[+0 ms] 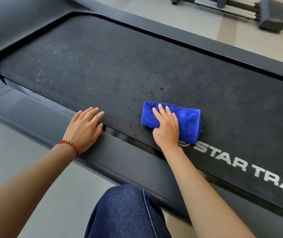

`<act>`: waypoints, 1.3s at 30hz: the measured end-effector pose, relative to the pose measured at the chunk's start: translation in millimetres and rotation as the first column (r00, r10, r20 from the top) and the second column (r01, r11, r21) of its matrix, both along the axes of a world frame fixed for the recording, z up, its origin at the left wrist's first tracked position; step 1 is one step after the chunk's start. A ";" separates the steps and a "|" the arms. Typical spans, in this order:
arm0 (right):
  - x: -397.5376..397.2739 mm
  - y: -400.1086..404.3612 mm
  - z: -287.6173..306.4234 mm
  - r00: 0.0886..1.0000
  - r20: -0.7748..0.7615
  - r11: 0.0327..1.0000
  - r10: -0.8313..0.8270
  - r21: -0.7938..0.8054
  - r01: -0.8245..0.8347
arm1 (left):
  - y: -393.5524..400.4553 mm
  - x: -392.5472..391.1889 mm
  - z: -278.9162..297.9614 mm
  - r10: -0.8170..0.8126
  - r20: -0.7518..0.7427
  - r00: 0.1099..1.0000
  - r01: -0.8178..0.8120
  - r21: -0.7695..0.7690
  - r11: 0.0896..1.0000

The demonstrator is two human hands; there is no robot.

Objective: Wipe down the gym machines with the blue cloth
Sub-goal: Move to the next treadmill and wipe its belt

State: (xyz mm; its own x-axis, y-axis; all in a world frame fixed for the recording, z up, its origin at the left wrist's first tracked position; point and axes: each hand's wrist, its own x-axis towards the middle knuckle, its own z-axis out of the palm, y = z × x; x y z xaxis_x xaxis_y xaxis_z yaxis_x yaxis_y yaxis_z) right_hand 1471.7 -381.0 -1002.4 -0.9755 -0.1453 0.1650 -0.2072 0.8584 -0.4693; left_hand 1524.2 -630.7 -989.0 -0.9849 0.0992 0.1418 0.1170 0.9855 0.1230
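Blue cloth (185,122), folded into a thick pad, lies on the dark treadmill belt (120,66), just above the white "STAR TRAC" lettering (240,164). The right hand (166,127) presses flat on the cloth's near-left part, fingers straight and slightly spread. The left hand (84,127), with a red bracelet (70,146) at the wrist, rests open across the side rail (34,115), fingertips reaching onto the belt's edge. A knee in dark denim (125,212) shows below.
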 end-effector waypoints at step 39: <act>12.9 -82.7 5.0 1.000 0.018 1.000 0.003 0.005 -0.003 | -35.1 -0.3 -8.1 -0.038 0.083 0.996 0.027 0.127 0.991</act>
